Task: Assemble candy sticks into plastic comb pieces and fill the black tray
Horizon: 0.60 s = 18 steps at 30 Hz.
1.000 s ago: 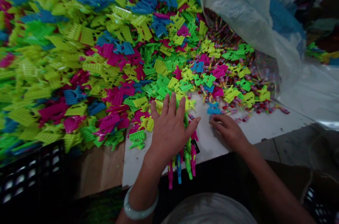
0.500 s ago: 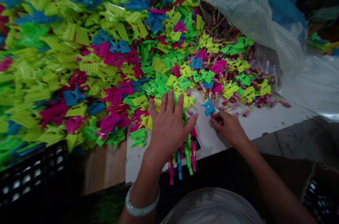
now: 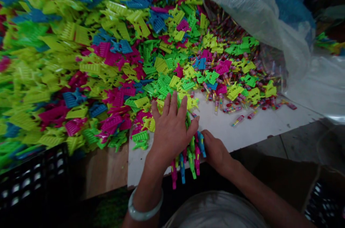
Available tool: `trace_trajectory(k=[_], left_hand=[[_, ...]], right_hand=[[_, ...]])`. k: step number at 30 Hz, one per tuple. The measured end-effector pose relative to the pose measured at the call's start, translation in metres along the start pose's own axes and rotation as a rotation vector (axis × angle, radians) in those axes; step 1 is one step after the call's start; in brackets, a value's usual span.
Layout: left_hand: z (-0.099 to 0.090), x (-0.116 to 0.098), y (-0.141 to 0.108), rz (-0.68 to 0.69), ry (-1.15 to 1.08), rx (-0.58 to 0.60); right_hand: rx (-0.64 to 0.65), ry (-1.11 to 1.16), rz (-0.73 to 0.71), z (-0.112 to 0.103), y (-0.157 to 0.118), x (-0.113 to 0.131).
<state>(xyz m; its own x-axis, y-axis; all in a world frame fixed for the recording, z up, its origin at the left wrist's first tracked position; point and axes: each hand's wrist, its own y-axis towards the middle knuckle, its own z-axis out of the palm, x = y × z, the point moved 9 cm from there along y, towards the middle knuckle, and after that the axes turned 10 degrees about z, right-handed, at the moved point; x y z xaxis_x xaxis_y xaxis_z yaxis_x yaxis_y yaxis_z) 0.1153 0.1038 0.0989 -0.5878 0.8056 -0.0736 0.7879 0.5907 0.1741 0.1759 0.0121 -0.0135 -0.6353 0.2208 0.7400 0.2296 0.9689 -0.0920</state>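
My left hand (image 3: pixel 171 127) lies flat, fingers spread, over a row of small coloured plastic pieces (image 3: pixel 192 159) whose narrow ends stick out past the table's front edge. Close on its right, my right hand (image 3: pixel 217 150) is closed, its fingertips gripping a blue plastic piece (image 3: pixel 201 144) at the right end of that row. The row holds pink, blue and green pieces side by side; the palm of my left hand hides their other ends. A green plastic piece (image 3: pixel 140 140) rests left of my left wrist.
A large heap of yellow, green, pink and blue plastic pieces (image 3: pixel 88 59) covers the left and back. Small clear tubes with coloured contents (image 3: pixel 237 120) spill from a clear plastic bag (image 3: pixel 242 1) at right. A black crate (image 3: pixel 29 185) stands front left. The white board (image 3: pixel 258 133) ends near my body.
My right hand has moved left and down from beside the tubes, bringing the blue plastic piece to the row. A tube now shows where that hand was. My left hand has barely moved.
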Motion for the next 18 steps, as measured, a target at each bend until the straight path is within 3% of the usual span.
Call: trace_trajectory(k=[3,5,7,10,11,14,16,18], left_hand=[[-0.001,-0.003,0.000,0.037,-0.004,-0.010],[0.000,-0.005,0.000,0.063,-0.006,-0.016],[0.001,-0.005,0.000,0.076,-0.001,-0.023],[-0.002,-0.005,0.000,0.072,0.003,-0.038],[-0.004,-0.006,-0.001,0.063,0.004,-0.048],[-0.012,-0.010,-0.005,0.039,0.015,-0.069],[-0.013,-0.017,-0.008,0.057,0.010,-0.060],[-0.009,-0.022,-0.009,0.077,-0.009,-0.034]], right_hand=[[0.055,-0.014,-0.054,-0.001,-0.002,0.007],[0.063,0.053,-0.099,-0.016,0.006,0.005],[-0.067,0.023,-0.041,-0.047,0.025,-0.009],[-0.405,-0.244,0.234,-0.102,0.057,-0.039],[-0.452,-0.340,0.332,-0.113,0.066,-0.047],[-0.434,-0.458,0.493,-0.124,0.083,-0.061],[-0.433,-0.419,0.455,-0.129,0.083,-0.064],[-0.530,-0.422,0.412,-0.143,0.073,-0.067]])
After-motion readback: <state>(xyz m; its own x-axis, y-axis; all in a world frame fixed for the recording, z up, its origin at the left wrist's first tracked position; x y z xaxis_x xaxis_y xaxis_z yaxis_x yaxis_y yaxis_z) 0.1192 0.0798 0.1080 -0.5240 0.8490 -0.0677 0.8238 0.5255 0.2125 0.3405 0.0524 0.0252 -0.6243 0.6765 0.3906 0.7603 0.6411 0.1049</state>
